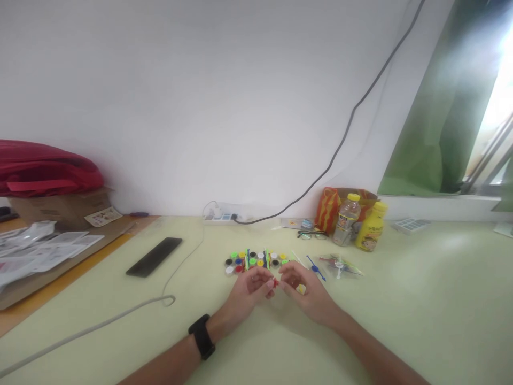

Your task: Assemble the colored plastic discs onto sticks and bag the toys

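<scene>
My left hand (250, 291), with a black watch (202, 337) on its wrist, and my right hand (302, 291) meet over the pale green table (420, 299). Their fingers are curled, pinching a small red piece (275, 282) between them. A small yellow piece (300, 289) shows under my right hand's fingers. Just beyond the hands lies a cluster of small coloured round caps (256, 261), and to the right lie blue (316, 268) and white (339, 267) plastic sticks on a clear wrapper.
A black phone (154, 256) lies at the left, with a grey cable (100, 323) curling past it. A power strip (220, 215) sits by the wall. Two bottles (347, 219), a snack bag (331, 206) and glasses (312, 234) stand at the back right. Papers and a box are far left.
</scene>
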{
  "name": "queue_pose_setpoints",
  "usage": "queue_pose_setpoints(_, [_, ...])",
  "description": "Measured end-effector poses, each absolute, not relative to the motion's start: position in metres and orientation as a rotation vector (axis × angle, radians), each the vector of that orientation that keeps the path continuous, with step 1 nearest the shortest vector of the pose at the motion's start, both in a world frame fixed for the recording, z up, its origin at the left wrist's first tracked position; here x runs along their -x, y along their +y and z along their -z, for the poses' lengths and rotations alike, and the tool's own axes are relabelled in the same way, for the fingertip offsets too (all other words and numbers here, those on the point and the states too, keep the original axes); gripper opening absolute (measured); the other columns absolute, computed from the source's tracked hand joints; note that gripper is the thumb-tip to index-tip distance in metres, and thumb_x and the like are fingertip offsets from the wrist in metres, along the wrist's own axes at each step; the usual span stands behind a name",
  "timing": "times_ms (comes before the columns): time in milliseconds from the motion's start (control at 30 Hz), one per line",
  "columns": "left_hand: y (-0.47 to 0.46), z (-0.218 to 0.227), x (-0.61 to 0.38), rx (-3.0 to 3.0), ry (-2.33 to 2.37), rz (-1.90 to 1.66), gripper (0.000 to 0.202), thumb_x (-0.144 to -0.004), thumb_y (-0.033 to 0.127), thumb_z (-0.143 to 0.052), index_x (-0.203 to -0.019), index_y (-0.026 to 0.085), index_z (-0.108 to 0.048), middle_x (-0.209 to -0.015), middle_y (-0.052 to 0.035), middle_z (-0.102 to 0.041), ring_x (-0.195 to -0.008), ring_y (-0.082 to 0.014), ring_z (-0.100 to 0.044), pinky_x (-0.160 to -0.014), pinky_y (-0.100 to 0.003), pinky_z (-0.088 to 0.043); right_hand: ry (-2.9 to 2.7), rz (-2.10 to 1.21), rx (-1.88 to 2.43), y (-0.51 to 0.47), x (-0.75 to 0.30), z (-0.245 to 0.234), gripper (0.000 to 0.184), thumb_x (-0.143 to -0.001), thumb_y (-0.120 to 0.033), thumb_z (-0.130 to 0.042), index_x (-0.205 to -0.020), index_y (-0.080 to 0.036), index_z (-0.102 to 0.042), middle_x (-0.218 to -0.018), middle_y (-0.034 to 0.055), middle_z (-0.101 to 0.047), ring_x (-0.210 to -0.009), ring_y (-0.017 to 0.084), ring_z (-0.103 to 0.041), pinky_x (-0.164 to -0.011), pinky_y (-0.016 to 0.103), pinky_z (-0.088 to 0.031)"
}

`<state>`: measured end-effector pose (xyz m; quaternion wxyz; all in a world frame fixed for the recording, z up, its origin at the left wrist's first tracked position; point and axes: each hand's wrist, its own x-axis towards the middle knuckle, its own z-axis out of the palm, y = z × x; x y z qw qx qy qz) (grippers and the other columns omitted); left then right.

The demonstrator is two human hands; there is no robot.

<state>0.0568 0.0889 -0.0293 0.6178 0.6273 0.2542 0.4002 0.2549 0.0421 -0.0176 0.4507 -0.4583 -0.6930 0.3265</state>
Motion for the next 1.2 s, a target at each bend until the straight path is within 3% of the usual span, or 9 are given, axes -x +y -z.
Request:
queue_pose_setpoints(233, [0.086, 0.024, -0.057, -1.428, 0.575, -0.930, 0.033, -0.083, 0.044, -0.077, -0.097, 0.016, -0.067, -0.085, -0.0061, -0.067, -0.074, -0.0163, -0.062, -0.071, -0.029, -0.050, -1.699, -0.771, 1.094, 0.040, -0.254, 0.019, 0.041, -0.096, -0.048, -0.052, -0.131, -0.026, -0.050, -0.096, 0.0030, -0.061, -0.069, 0.014, -0.053, -0.061, 0.027, -0.044])
queue_pose_setpoints(300, [0.086, 0.024, -0.058, -1.421, 0.586, -0.930, 0.034, -0.082, 0.045, -0.078, -0.096, 0.016, -0.067, -0.084, -0.0060, -0.067, -0.074, -0.0162, -0.062, -0.071, -0.029, -0.050, -1.699, -0.778, 1.100, 0.041, -0.254, 0.020, 0.034, -0.098, -0.051, -0.047, -0.107, -0.022, -0.062, -0.090, 0.0026, -0.060, -0.065, 0.013, -0.050, -0.060, 0.027, -0.041])
queue_pose_setpoints(333, [0.086, 0.025, -0.058, -1.418, 0.597, -0.929, 0.035, -0.081, 0.046, -0.078, -0.096, 0.016, -0.067, -0.084, -0.0060, -0.067, -0.073, -0.0162, -0.063, -0.071, -0.029, -0.051, -1.707, -0.786, 1.111, 0.042, -0.255, 0.020, 0.041, -0.099, -0.053, -0.043, -0.086, -0.020, -0.063, -0.078, 0.0016, -0.057, -0.061, 0.013, -0.048, -0.058, 0.027, -0.039])
queue_pose_setpoints(400, [0.087, 0.026, -0.058, -1.414, 0.617, -0.926, 0.036, -0.080, 0.047, -0.079, -0.095, 0.016, -0.067, -0.085, -0.0063, -0.068, -0.072, -0.0161, -0.063, -0.071, -0.029, -0.051, -1.707, -0.805, 1.140, 0.045, -0.258, 0.021, 0.060, -0.100, -0.058, -0.036, -0.054, -0.020, -0.045, -0.055, -0.0018, -0.041, -0.051, 0.012, -0.037, -0.053, 0.028, -0.032])
queue_pose_setpoints(467, [0.087, 0.026, -0.058, -1.419, 0.623, -0.919, 0.037, -0.080, 0.047, -0.079, -0.095, 0.016, -0.067, -0.087, -0.0070, -0.069, -0.072, -0.0161, -0.062, -0.071, -0.029, -0.051, -1.685, -0.796, 1.152, 0.048, -0.261, 0.021, 0.064, -0.099, -0.062, -0.035, -0.049, -0.022, -0.031, -0.049, -0.0039, -0.026, -0.048, 0.012, -0.029, -0.051, 0.028, -0.026])
queue_pose_setpoints(700, [0.088, 0.027, -0.057, -1.437, 0.607, -0.924, 0.032, -0.083, 0.043, -0.077, -0.096, 0.016, -0.066, -0.085, -0.0060, -0.067, -0.073, -0.0162, -0.063, -0.071, -0.029, -0.051, -1.601, -0.877, 1.100, 0.046, -0.257, 0.015, 0.038, -0.089, -0.055, -0.061, -0.077, -0.022, -0.048, -0.070, -0.0023, -0.051, -0.063, 0.014, -0.047, -0.057, 0.026, -0.037])
queue_pose_setpoints(867, [0.087, 0.027, -0.058, -1.435, 0.593, -0.909, 0.031, -0.083, 0.041, -0.078, -0.095, 0.015, -0.066, -0.085, -0.0062, -0.067, -0.074, -0.0162, -0.063, -0.073, -0.030, -0.051, -1.610, -0.939, 1.044, 0.043, -0.252, 0.015, 0.028, -0.090, -0.048, -0.063, -0.092, -0.022, -0.054, -0.087, 0.0018, -0.061, -0.072, 0.015, -0.055, -0.062, 0.026, -0.043])
queue_pose_setpoints(1033, [0.088, 0.028, -0.058, -1.431, 0.580, -0.924, 0.029, -0.084, 0.039, -0.077, -0.096, 0.015, -0.065, -0.085, -0.0055, -0.066, -0.076, -0.0159, -0.063, -0.072, -0.029, -0.051, -1.622, -0.936, 1.063, 0.045, -0.253, 0.017, 0.029, -0.091, -0.049, -0.063, -0.100, -0.023, -0.057, -0.088, 0.0025, -0.063, -0.075, 0.016, -0.058, -0.062, 0.027, -0.044])
queue_pose_setpoints(1200, [0.087, 0.027, -0.059, -1.435, 0.566, -0.942, 0.029, -0.085, 0.039, -0.076, -0.097, 0.015, -0.065, -0.085, -0.0057, -0.066, -0.076, -0.0159, -0.064, -0.071, -0.028, -0.050, -1.579, -0.983, 1.043, 0.045, -0.253, 0.019, 0.043, -0.093, -0.052, -0.059, -0.125, -0.025, -0.049, -0.086, 0.0002, -0.059, -0.068, 0.015, -0.053, -0.062, 0.027, -0.043])
